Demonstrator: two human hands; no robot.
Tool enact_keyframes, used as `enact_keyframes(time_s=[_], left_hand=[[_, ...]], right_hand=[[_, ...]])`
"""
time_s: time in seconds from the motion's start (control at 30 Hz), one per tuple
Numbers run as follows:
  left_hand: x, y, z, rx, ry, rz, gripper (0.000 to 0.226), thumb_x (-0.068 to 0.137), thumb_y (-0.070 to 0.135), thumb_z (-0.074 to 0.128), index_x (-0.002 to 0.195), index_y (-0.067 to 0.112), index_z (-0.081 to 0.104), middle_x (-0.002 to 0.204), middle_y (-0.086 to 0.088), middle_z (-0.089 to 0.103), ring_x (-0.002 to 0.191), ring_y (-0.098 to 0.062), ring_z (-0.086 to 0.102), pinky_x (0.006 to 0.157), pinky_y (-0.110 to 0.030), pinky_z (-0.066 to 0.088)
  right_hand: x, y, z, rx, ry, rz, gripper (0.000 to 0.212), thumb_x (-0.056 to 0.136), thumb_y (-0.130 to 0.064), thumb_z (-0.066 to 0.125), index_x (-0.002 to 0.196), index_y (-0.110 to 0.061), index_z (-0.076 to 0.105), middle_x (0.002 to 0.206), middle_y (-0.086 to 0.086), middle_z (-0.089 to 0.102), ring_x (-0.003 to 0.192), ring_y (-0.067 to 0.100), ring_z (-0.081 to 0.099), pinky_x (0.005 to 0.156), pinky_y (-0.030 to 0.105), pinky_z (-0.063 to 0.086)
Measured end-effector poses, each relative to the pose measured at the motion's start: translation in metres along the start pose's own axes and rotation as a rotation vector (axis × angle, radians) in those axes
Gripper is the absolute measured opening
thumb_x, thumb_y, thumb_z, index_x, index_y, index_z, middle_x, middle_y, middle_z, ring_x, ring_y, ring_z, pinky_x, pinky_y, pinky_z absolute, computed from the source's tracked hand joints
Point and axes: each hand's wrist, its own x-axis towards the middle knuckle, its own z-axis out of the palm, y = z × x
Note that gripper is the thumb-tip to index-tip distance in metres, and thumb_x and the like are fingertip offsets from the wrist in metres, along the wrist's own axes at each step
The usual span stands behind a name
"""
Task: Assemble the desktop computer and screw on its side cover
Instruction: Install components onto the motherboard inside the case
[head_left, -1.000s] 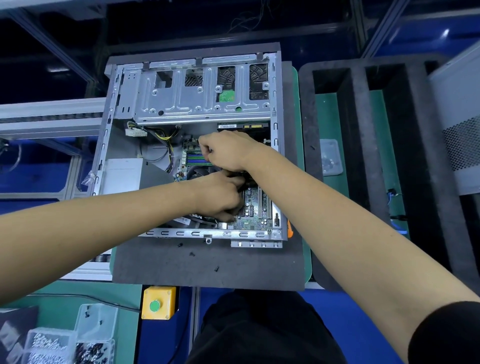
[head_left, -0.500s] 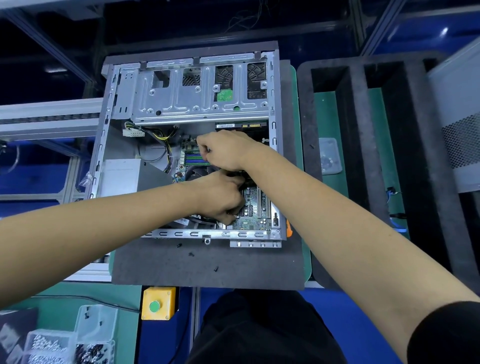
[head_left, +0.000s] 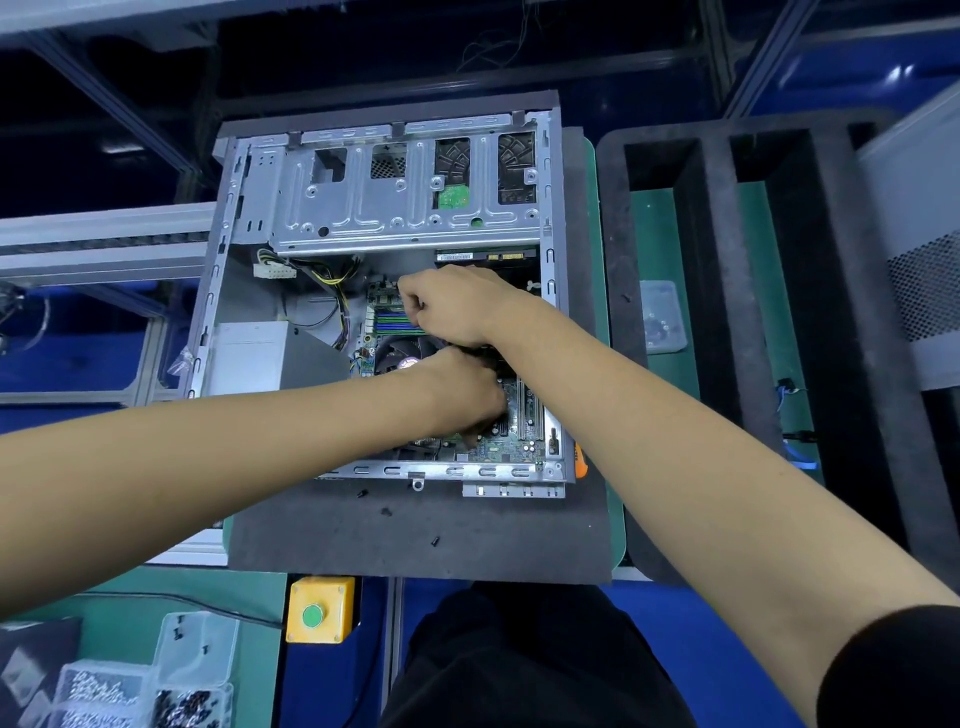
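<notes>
The open desktop case (head_left: 218, 312) lies on its side on a grey foam mat (head_left: 415, 540). Inside are the motherboard (head_left: 519, 447), a CPU fan (head_left: 397, 353), memory slots (head_left: 387, 317) and the drive cage (head_left: 395, 208). My right hand (head_left: 457, 304) hovers over the memory slots with its fingers curled; what it pinches is hidden. My left hand (head_left: 462, 395) reaches in just below it, with its fingers curled down round a dark part on the board. The grey perforated side cover (head_left: 924, 270) stands at the far right.
Three loose black screws (head_left: 435, 540) lie on the mat in front of the case. Clear boxes of screws (head_left: 130, 691) sit at the bottom left beside a yellow box with a green button (head_left: 319, 608). A black foam rack (head_left: 711, 312) stands right of the case.
Both hands stay in the same spot inside the case with only slight finger movement. The view has drifted a little.
</notes>
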Motion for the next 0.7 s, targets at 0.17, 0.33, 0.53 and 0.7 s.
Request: enact_keyframes(time_s=[0.17, 0.33, 0.53, 0.7], left_hand=[[0.002, 0.006, -0.005, 0.059, -0.022, -0.049, 0.041, 0.092, 0.035, 0.069, 0.128, 0.015, 0.064, 0.136, -0.013, 0.061, 0.128, -0.034, 0.054, 0.099, -0.048, 0.051], [0.002, 0.013, -0.002, 0.047, 0.026, -0.124, 0.037, 0.092, 0.019, 0.066, 0.129, 0.015, 0.063, 0.137, -0.012, 0.06, 0.128, -0.032, 0.054, 0.103, -0.047, 0.047], [0.001, 0.011, 0.0, -0.021, 0.045, -0.129, 0.039, 0.087, 0.031, 0.073, 0.124, 0.02, 0.066, 0.134, -0.008, 0.062, 0.125, -0.029, 0.056, 0.101, -0.043, 0.048], [0.001, 0.011, 0.002, -0.066, 0.051, -0.166, 0.047, 0.085, 0.036, 0.077, 0.127, 0.017, 0.065, 0.132, -0.008, 0.064, 0.122, -0.028, 0.059, 0.102, -0.042, 0.047]], right_hand=[[0.001, 0.0, 0.0, -0.006, 0.005, -0.007, 0.017, 0.093, -0.014, 0.045, 0.092, -0.026, 0.057, 0.094, -0.004, 0.068, 0.086, 0.022, 0.057, 0.072, 0.035, 0.04], [0.001, 0.0, 0.0, -0.014, 0.01, -0.014, 0.016, 0.093, -0.015, 0.045, 0.093, -0.025, 0.057, 0.095, -0.002, 0.068, 0.086, 0.022, 0.057, 0.072, 0.034, 0.041], [0.001, 0.0, 0.0, -0.012, 0.013, -0.005, 0.015, 0.093, -0.016, 0.045, 0.092, -0.027, 0.056, 0.096, -0.003, 0.068, 0.089, 0.023, 0.058, 0.074, 0.034, 0.041], [0.0, 0.0, 0.001, -0.016, 0.022, -0.009, 0.015, 0.093, -0.015, 0.045, 0.091, -0.027, 0.055, 0.095, -0.004, 0.067, 0.088, 0.023, 0.056, 0.073, 0.034, 0.036]])
